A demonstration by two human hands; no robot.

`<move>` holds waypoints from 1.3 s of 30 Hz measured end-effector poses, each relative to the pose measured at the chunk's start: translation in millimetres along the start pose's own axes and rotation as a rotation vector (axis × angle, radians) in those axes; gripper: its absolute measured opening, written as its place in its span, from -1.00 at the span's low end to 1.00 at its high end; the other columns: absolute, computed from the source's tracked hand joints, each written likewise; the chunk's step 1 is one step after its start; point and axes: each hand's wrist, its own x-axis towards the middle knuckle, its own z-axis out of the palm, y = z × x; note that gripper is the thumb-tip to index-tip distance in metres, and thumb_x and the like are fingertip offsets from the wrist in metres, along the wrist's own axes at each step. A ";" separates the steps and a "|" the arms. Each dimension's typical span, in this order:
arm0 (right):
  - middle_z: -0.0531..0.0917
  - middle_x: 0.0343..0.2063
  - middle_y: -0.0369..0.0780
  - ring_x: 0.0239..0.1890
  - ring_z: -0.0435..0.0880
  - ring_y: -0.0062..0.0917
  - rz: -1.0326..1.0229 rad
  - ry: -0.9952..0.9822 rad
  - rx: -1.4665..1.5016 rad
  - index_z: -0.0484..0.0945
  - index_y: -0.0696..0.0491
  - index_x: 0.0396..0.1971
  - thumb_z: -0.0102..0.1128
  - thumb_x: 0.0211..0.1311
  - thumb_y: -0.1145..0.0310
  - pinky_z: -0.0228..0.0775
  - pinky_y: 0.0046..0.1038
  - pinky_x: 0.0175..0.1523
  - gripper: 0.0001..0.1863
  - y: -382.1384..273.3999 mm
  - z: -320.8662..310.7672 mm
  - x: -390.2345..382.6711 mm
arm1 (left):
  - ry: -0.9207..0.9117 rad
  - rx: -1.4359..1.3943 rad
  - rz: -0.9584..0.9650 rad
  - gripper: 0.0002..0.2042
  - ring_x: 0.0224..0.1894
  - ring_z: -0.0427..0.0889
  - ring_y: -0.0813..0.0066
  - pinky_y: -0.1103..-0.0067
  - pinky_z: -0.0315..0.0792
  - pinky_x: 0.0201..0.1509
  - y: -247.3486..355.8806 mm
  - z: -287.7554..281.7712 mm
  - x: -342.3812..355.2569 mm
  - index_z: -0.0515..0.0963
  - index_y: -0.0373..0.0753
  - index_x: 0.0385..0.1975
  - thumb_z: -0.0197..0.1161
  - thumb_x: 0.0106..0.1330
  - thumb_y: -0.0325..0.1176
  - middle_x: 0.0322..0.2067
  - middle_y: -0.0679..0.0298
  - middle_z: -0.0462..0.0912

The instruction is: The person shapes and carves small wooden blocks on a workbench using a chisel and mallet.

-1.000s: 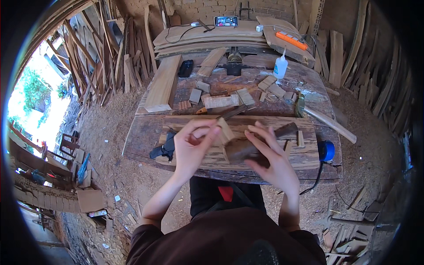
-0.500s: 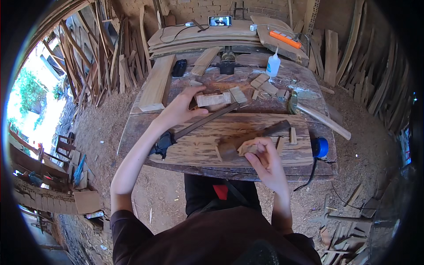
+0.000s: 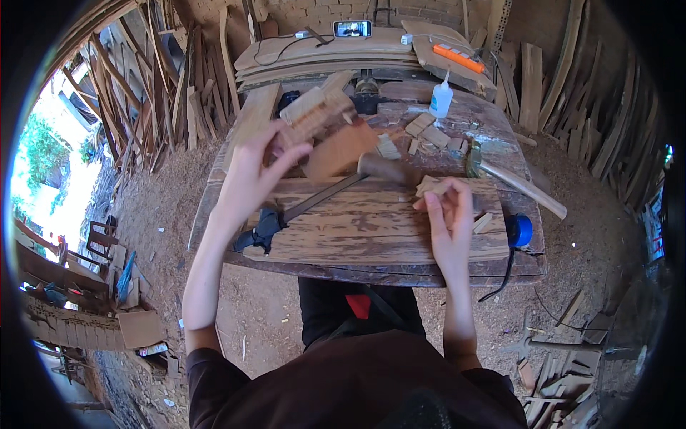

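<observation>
My left hand grips a wooden block, raised and tilted above the far side of the bench; motion blurs it. One face is pale, and a reddish-brown flat side faces me. My right hand pinches a small pale wood piece over the right part of a streaked board. Beside those fingers is a blurred brown tool handle; whether I hold it too cannot be made out. A long dark metal bar with a black grip lies across the board's left end.
A hammer lies at the right, near a blue round object. Wood offcuts and a white glue bottle are farther back. Stacked planks hold a phone and an orange power strip.
My left hand has lifted and tilted the wooden block. My right hand has moved right and away from me with the small piece. The blurred brown tool has shifted farther from me.
</observation>
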 end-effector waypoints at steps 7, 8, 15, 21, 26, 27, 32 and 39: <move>0.51 -0.06 -0.05 0.02 0.57 -0.29 -0.412 0.081 -0.274 0.56 0.21 -0.33 0.21 -0.02 0.75 0.41 -0.35 0.14 -0.78 -16.5 -4.0 -38.1 | -0.059 -0.083 0.270 -0.55 -0.34 0.65 0.19 0.46 0.50 -0.28 24.8 40.4 -65.4 0.45 -0.38 -0.05 0.41 0.15 -0.28 -0.38 0.08 0.56; 0.51 -0.05 -0.04 0.03 0.56 -0.26 -0.387 0.090 -0.269 0.57 0.21 -0.32 0.22 -0.02 0.74 0.41 -0.32 0.16 -0.78 -13.5 -5.4 -44.4 | -0.083 -0.099 0.247 -0.53 -0.34 0.64 0.16 0.44 0.50 -0.29 25.0 48.4 -66.4 0.44 -0.38 -0.03 0.42 0.14 -0.27 -0.36 0.07 0.56; 0.50 0.01 -0.05 0.04 0.59 -0.31 -0.200 0.068 -0.365 0.60 0.22 -0.17 0.42 -0.10 0.66 0.45 -0.33 0.13 -0.62 -7.7 -18.4 -66.6 | -0.090 -0.176 0.162 -0.47 -0.08 0.61 0.10 0.38 0.47 -0.03 9.2 76.8 -74.7 0.43 -0.38 0.04 0.44 0.08 -0.33 -0.12 0.04 0.60; 0.51 0.00 -0.03 0.05 0.58 -0.28 -0.245 0.011 -0.382 0.57 0.24 -0.16 0.51 -0.16 0.58 0.48 -0.31 0.12 -0.54 -1.6 -20.3 -67.5 | -0.112 -0.392 0.089 -0.38 0.20 0.49 0.17 0.41 0.39 0.21 10.0 77.3 -76.9 0.37 -0.32 0.19 0.43 0.08 -0.45 0.17 0.10 0.49; 0.50 0.02 -0.01 0.11 0.53 -0.24 -0.301 0.049 -0.343 0.55 0.24 -0.15 0.40 -0.13 0.64 0.43 -0.28 0.16 -0.57 -1.9 -17.7 -68.2 | 0.036 -0.310 0.005 -0.40 0.10 0.57 0.14 0.43 0.43 0.11 5.4 85.9 -81.4 0.40 -0.32 0.17 0.44 0.08 -0.46 0.05 0.06 0.57; 0.48 0.04 0.00 0.15 0.49 -0.21 -0.307 0.046 -0.359 0.53 0.24 -0.16 0.34 -0.12 0.65 0.39 -0.24 0.20 -0.59 -3.6 -17.6 -67.5 | 0.036 -0.311 0.002 -0.40 0.10 0.57 0.14 0.43 0.43 0.11 7.0 86.0 -81.4 0.40 -0.32 0.17 0.44 0.08 -0.46 0.05 0.06 0.57; 0.54 0.02 -0.04 0.14 0.50 -0.13 -0.234 -0.130 -0.677 0.57 0.18 -0.22 0.35 -0.15 0.61 0.35 -0.22 0.19 -0.63 -20.7 -9.8 -57.8 | 0.094 -0.230 -0.006 -0.41 -0.03 0.61 0.20 0.46 0.42 0.06 6.6 91.9 -82.8 0.46 -0.30 0.12 0.48 0.03 -0.43 -0.03 0.11 0.63; 0.58 -0.02 -0.07 0.12 0.49 -0.14 -0.218 -0.180 -0.781 0.58 0.18 -0.24 0.42 -0.13 0.54 0.34 -0.23 0.16 -0.65 -28.6 -8.0 -55.8 | 0.125 -0.234 0.014 -0.40 -0.08 0.60 0.22 0.46 0.41 0.04 5.1 93.2 -81.8 0.50 -0.30 0.11 0.50 -0.02 -0.42 -0.06 0.11 0.62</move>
